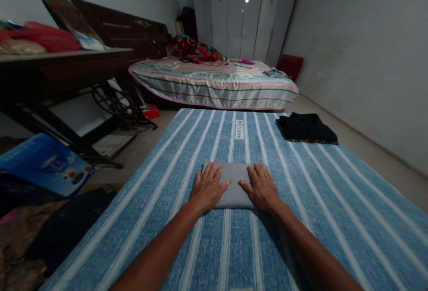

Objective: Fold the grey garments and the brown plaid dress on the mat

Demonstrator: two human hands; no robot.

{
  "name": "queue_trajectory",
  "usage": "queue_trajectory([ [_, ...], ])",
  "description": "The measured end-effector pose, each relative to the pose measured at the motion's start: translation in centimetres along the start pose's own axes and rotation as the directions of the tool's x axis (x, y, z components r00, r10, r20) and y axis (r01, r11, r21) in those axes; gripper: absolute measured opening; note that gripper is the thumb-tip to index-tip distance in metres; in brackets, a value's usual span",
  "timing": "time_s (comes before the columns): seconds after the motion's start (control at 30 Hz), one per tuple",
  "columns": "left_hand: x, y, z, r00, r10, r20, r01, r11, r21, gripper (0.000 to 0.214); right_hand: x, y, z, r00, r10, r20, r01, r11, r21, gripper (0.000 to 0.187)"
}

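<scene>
A grey piece of cloth [236,193], folded into a neat rectangle, lies flat on the blue-and-white striped table cover [160,193]. My left hand [207,187] rests palm down on its left edge, fingers stretched out and thumb pointing inward. On the right edge, my right hand [262,187] lies flat in the same way, with its thumb toward the middle. Neither hand grips the cloth; both press on its top. Part of each side edge is covered by the hands. What kind of garment it is, I cannot tell.
A folded black cloth pile [307,128] lies at the table's far right. Behind the table stands a bed [214,85] with a red floral blanket [197,51]. A treadle sewing table [67,61] and a blue box [47,164] are to the left.
</scene>
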State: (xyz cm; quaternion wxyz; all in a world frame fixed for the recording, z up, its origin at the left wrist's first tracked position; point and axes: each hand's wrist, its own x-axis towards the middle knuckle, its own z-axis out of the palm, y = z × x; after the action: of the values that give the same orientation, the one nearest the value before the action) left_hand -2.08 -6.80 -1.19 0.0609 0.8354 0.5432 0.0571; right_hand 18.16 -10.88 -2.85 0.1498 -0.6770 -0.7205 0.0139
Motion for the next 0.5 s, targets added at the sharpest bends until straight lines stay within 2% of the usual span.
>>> queue_trajectory([
  [0.1,0.3,-1.1,0.1,0.997,0.038,-0.062,-0.040,0.999,-0.031,0.050,0.4,0.7,-0.7,0.996,0.090,0.003,-0.090,0.995,0.032,0.050],
  [0.2,1.3,-2.6,-0.7,0.995,0.016,-0.101,-0.026,0.995,-0.100,0.043,1.4,2.0,-1.8,0.977,0.200,0.079,-0.204,0.978,0.044,0.047],
  [0.4,5.5,-5.0,-3.8,0.998,-0.044,0.049,0.056,0.960,-0.275,0.041,5.9,4.9,-4.2,0.935,0.199,0.293,-0.223,0.974,0.049,0.047],
  [0.5,7.5,-5.4,-4.9,0.991,-0.075,0.115,0.112,0.924,-0.366,0.028,8.3,5.3,-4.9,0.887,0.180,0.425,-0.220,0.975,0.045,0.027],
])
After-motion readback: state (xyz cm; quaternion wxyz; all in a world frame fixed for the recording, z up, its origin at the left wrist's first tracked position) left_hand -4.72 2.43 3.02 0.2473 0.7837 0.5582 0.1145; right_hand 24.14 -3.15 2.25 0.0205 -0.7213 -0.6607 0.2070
